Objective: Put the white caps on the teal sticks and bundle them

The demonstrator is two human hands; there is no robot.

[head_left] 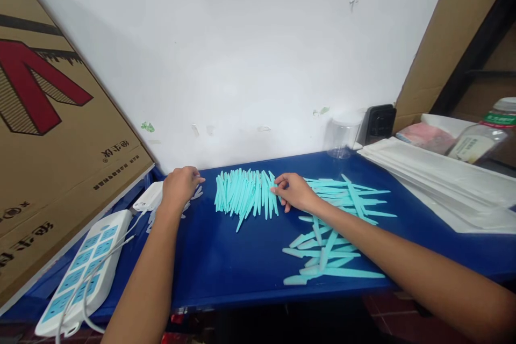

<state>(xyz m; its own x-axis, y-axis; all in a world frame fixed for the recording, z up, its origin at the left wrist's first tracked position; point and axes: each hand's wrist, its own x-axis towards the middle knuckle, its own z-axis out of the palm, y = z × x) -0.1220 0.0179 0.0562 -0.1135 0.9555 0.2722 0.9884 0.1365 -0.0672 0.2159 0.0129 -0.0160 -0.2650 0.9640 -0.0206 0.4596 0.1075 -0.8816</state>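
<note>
A row of turquoise eyebrow razors lies closely packed on the blue table, handles roughly side by side. At the right end of this row, my right hand has its thumb and forefinger closed on one razor. More razors are strewn in a loose, crossing heap beneath and beside my right forearm; their broader blade ends show at the front left. My left hand is over several small clear plastic pieces, fingertips pinched together. What is between those fingertips, if anything, is too small to make out.
On the left are a white power strip with cables, a white charger and a large cardboard box. A clear jar, a black object, white sheets and a bottle stand or lie at the right. A white wall closes the back.
</note>
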